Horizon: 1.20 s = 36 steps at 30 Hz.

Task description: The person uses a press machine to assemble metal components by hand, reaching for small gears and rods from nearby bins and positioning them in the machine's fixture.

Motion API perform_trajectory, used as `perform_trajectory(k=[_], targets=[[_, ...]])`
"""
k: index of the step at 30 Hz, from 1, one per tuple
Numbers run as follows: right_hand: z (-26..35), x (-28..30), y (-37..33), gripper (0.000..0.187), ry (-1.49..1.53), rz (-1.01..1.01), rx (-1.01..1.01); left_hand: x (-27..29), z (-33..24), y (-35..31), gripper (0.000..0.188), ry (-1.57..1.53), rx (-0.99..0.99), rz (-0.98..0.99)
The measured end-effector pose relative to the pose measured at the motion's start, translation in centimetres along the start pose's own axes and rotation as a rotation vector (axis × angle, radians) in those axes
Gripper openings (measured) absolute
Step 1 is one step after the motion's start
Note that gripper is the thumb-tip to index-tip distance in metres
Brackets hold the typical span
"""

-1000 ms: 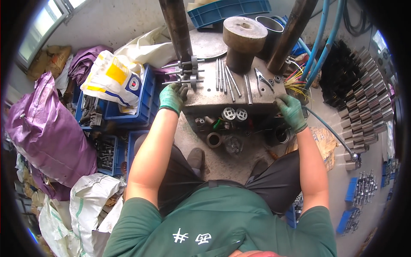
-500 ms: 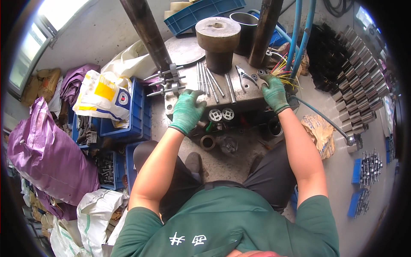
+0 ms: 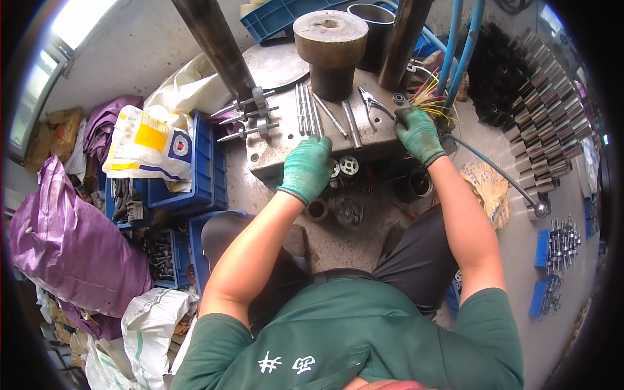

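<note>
My left hand (image 3: 307,166), in a green glove, is at the front edge of the metal press bed (image 3: 276,151). Its fingers are drawn together over the near ends of several slim metal rods (image 3: 305,107); whatever they pinch is hidden. To their right lie a loose rod (image 3: 330,116) and a thicker rod (image 3: 351,123). My right hand (image 3: 420,136), also gloved in green, has its fingers curled down on the bed's right side, covering what is under them. Just beyond them sits a small ring bearing (image 3: 398,98). Pliers (image 3: 372,107) with dark handles lie left of that hand.
A heavy round block (image 3: 330,39) stands at the back between two steel columns (image 3: 218,49). Shafts with thick collars (image 3: 260,112) rest at the bed's left corner. Holed metal discs (image 3: 349,166) sit below the front edge. Blue crates (image 3: 211,162) stand left; stacked metal cylinders (image 3: 546,110) stand right.
My left hand has moved right and its spread thumb and fingers have come together at the rod ends. My right hand's fingers have come down over small rings that showed before.
</note>
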State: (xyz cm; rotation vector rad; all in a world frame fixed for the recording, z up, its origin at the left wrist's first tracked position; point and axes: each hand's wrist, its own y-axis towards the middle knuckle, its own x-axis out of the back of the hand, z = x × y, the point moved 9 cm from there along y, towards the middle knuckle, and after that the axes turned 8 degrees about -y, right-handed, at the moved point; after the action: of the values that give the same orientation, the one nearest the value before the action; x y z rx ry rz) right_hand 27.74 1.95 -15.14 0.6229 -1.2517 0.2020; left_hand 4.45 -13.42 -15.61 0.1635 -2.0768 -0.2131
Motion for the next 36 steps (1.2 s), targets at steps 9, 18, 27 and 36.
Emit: perform_trajectory(k=[9, 18, 27, 36], targets=[[1.3, 1.3, -1.8, 0.044, -0.068, 0.023, 0.069, -3.7, 3.5, -2.7, 0.048, -1.469, 0.736, -0.031], [-1.2, 1.3, -4.2, 0.035, 0.458, -0.145, -0.170, -4.6, -0.3, -3.0, 0.033, -1.599, 0.601, 0.207], [2.9, 1.5, -4.8, 0.034, 1.153, -0.041, -0.522, -8.3, -6.0, -5.0, 0.042, -1.455, 0.424, 0.632], [4.5, 3.4, -4.9, 0.031, 0.811, -0.107, -0.109, -9.0, -6.4, -5.0, 0.043, -1.454, 0.525, 0.670]])
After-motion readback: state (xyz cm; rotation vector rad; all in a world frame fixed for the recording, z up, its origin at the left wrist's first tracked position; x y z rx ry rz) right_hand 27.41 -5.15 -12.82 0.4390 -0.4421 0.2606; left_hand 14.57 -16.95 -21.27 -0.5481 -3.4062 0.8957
